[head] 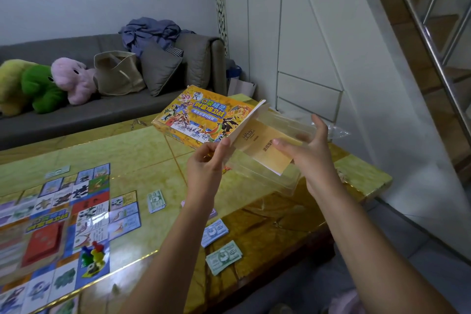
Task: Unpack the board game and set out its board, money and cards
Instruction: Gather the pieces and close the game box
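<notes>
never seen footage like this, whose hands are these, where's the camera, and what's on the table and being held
There is no machine here: a person does the task, and the single picture comes from a camera worn on their head, looking forward and down. The left hand pinches the edge of a folded yellow leaflet; the right hand rests straight fingers against the leaflet. Under it is a clear plastic tray; whether a hand carries it I cannot tell. On the table lie the yellow game box, the unfolded board with coloured pawns and a red card pile, and stacks of play money.
</notes>
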